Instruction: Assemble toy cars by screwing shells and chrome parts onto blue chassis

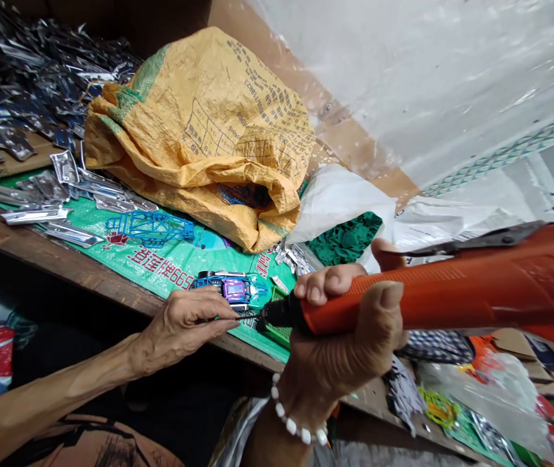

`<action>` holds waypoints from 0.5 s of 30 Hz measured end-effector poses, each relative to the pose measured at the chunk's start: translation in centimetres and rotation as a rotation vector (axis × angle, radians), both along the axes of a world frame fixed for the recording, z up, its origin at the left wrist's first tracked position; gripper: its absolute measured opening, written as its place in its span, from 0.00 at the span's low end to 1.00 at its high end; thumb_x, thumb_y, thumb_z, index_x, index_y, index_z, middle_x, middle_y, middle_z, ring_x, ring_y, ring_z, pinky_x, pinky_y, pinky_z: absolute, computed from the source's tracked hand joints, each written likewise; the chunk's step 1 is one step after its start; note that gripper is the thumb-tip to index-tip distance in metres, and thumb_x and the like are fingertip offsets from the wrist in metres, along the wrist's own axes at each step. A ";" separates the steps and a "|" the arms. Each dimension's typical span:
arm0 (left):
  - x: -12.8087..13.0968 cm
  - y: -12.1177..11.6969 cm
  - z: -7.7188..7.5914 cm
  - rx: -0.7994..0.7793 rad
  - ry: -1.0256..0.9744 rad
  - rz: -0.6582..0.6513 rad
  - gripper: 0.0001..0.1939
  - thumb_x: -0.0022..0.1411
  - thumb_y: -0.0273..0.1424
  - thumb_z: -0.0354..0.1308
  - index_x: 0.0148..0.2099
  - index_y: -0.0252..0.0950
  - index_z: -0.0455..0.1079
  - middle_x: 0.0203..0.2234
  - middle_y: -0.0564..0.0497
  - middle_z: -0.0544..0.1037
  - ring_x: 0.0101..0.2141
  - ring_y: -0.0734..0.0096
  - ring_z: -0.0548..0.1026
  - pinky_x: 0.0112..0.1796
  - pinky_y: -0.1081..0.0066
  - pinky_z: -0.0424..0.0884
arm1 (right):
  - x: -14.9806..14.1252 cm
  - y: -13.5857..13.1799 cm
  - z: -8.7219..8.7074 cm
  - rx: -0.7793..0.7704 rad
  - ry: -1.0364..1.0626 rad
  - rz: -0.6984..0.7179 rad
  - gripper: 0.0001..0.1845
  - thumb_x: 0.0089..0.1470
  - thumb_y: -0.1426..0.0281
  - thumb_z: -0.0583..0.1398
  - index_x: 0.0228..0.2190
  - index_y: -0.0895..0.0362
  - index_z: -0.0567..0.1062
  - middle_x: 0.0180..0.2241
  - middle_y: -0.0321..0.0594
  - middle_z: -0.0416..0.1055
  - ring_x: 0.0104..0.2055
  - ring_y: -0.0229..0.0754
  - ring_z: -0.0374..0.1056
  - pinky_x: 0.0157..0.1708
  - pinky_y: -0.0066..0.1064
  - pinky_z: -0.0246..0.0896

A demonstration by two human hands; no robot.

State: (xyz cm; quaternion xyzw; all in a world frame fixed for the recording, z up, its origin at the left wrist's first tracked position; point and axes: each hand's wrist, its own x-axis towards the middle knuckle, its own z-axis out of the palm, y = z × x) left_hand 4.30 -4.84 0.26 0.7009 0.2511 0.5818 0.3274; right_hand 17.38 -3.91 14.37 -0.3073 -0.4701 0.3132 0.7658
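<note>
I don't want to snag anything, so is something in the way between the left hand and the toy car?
Nothing visible stands between the left hand and the toy car; in view, the hand slightly overlaps the car's near edge. I can't tell whether they touch.

Small-parts workshop, orange power driver (452, 285), heap of shiny silver parts (38, 84), yellow woven sack (199, 123), wooden-edged desk (87, 274)

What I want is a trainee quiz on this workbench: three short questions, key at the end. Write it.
1. Which hand grips the orange power screwdriver?
2. True or false: the toy car with the purple top rests on the green printed sheet.
3. The beads on the bracelet are: A) black, B) white, C) red.

Key: 1. the right hand; 2. true; 3. B.
</note>
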 end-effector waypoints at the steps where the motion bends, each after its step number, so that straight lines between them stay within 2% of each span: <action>1: -0.1 0.1 0.0 0.027 0.015 0.015 0.03 0.68 0.26 0.63 0.42 0.36 0.78 0.32 0.51 0.84 0.33 0.73 0.79 0.36 0.75 0.73 | 0.0 0.1 0.0 0.000 -0.002 -0.005 0.10 0.54 0.66 0.68 0.39 0.53 0.77 0.21 0.28 0.66 0.19 0.33 0.63 0.21 0.28 0.64; 5: -1.5 0.5 0.5 0.179 0.188 0.133 0.09 0.69 0.28 0.61 0.50 0.34 0.74 0.38 0.47 0.83 0.38 0.67 0.78 0.43 0.66 0.73 | -0.1 0.4 -0.1 0.005 -0.019 -0.034 0.11 0.54 0.67 0.67 0.40 0.53 0.77 0.21 0.27 0.66 0.19 0.32 0.63 0.21 0.27 0.64; 8: -2.6 1.1 0.7 0.226 0.477 0.211 0.17 0.67 0.29 0.62 0.57 0.34 0.69 0.52 0.41 0.78 0.51 0.53 0.74 0.52 0.54 0.69 | 0.0 0.7 -0.4 0.005 -0.033 -0.064 0.12 0.53 0.68 0.67 0.41 0.54 0.76 0.21 0.27 0.66 0.19 0.32 0.62 0.21 0.28 0.64; 10: -2.9 1.7 0.5 0.225 0.632 0.207 0.26 0.63 0.31 0.65 0.61 0.33 0.65 0.61 0.37 0.70 0.61 0.43 0.65 0.59 0.47 0.63 | 0.0 0.9 -0.7 0.001 -0.046 -0.085 0.13 0.53 0.68 0.66 0.42 0.53 0.76 0.21 0.27 0.66 0.19 0.32 0.62 0.21 0.28 0.64; 12: -2.7 2.4 -0.1 0.213 0.711 0.164 0.33 0.61 0.31 0.67 0.64 0.32 0.60 0.63 0.35 0.67 0.63 0.41 0.62 0.60 0.46 0.63 | 0.0 1.1 -1.1 0.003 -0.045 -0.097 0.12 0.54 0.69 0.66 0.42 0.53 0.76 0.21 0.27 0.66 0.19 0.33 0.62 0.21 0.28 0.63; 15: -2.2 3.4 -1.0 0.179 0.741 0.096 0.35 0.61 0.31 0.67 0.66 0.34 0.57 0.58 0.38 0.71 0.56 0.47 0.72 0.54 0.53 0.71 | -0.1 1.3 -1.5 0.011 -0.037 -0.102 0.12 0.53 0.69 0.66 0.41 0.53 0.76 0.20 0.27 0.67 0.18 0.33 0.62 0.20 0.28 0.63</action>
